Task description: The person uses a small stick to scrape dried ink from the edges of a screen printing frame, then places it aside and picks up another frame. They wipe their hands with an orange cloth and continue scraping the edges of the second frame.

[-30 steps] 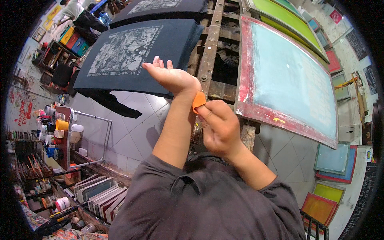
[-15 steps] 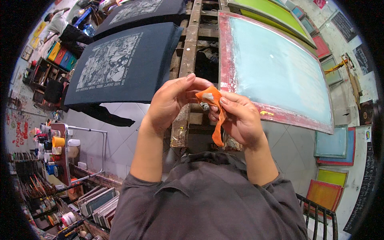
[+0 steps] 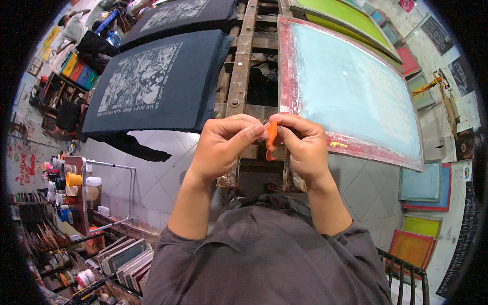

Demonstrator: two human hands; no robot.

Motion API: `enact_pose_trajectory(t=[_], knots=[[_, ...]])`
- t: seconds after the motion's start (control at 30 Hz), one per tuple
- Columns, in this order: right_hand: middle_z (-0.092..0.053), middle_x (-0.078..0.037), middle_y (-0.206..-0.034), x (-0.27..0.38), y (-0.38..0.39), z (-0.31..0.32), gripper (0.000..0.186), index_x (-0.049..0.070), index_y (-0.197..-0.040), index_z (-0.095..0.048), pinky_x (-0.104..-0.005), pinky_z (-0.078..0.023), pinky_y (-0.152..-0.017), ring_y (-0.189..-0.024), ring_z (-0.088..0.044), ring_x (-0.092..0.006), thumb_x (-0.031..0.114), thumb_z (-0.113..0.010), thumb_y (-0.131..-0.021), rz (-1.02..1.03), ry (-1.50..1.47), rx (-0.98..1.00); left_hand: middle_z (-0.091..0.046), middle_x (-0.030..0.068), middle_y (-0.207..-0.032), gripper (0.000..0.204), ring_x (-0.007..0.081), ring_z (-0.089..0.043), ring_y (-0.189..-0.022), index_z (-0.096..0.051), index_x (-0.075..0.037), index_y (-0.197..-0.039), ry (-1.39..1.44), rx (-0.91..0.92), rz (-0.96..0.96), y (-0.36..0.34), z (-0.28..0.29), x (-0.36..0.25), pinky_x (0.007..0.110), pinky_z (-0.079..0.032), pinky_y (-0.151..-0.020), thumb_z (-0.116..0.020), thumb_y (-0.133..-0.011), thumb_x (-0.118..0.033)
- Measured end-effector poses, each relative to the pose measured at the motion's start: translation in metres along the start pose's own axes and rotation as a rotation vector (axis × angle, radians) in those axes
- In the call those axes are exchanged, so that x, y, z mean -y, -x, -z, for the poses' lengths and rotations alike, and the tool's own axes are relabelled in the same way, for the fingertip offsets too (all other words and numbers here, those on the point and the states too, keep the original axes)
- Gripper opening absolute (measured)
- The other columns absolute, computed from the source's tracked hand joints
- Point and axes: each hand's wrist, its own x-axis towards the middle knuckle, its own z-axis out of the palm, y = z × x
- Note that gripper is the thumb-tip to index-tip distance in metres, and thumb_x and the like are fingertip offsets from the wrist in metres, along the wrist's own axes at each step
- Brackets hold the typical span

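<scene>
- We see the orange cloth strip (image 3: 271, 137) hanging between both hands.
- Left hand (image 3: 222, 146) and right hand (image 3: 308, 146): thumbs and forefingers pinch its upper part.
- We judge it light, soft, limp; fingertips on its edges suffice.

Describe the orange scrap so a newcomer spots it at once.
Find the brown rail running between the nearest dark printed shirt and the red-framed light-blue screen. Toward its near end, the left hand and right hand nearly meet, pinching the orange scrap at their fingertips. It is small, crumpled and bright orange, unlike the dark shirt and pale screen flanking it.
</scene>
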Motion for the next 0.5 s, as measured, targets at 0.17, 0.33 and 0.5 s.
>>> enact_pose_trajectory(t=[0.17,0.33,0.5], knots=[[-0.059,-0.003,-0.082,-0.007,-0.004,-0.005,0.013,0.000,-0.092,-0.069,-0.0244,-0.046,-0.067,-0.073,-0.055,-0.0107,-0.004,-0.061,-0.081,0.183,-0.093,-0.052,-0.067,0.0069,-0.087,0.015,0.0109,-0.061,-0.080,-0.068,0.002,-0.094,0.018,-0.137,0.113,0.001,-0.010,0.007,0.023,-0.049,-0.073,-0.069,-0.080,-0.003],[-0.059,-0.006,-0.089,-0.006,-0.001,0.005,0.012,-0.003,-0.092,-0.067,-0.0225,-0.046,-0.072,-0.079,-0.056,-0.0114,-0.005,-0.061,-0.082,0.172,0.064,0.008,-0.069,0.0071,-0.084,0.015,0.0097,-0.063,-0.075,-0.068,0.000,-0.094,0.002,-0.116,0.102,0.002,-0.012,0.012,0.022,-0.050,-0.068,-0.069,-0.080,-0.002],[-0.059,-0.006,-0.092,0.000,-0.002,0.002,0.015,-0.003,-0.097,-0.066,-0.0218,-0.045,-0.073,-0.080,-0.056,-0.0119,-0.006,-0.060,-0.083,0.157,-0.027,0.048,-0.069,0.0072,-0.085,0.013,0.0093,-0.063,-0.078,-0.068,0.002,-0.094,-0.242,-0.172,-0.062,0.004,-0.012,0.020,0.022,-0.050,-0.070,-0.064,-0.082,0.000]])
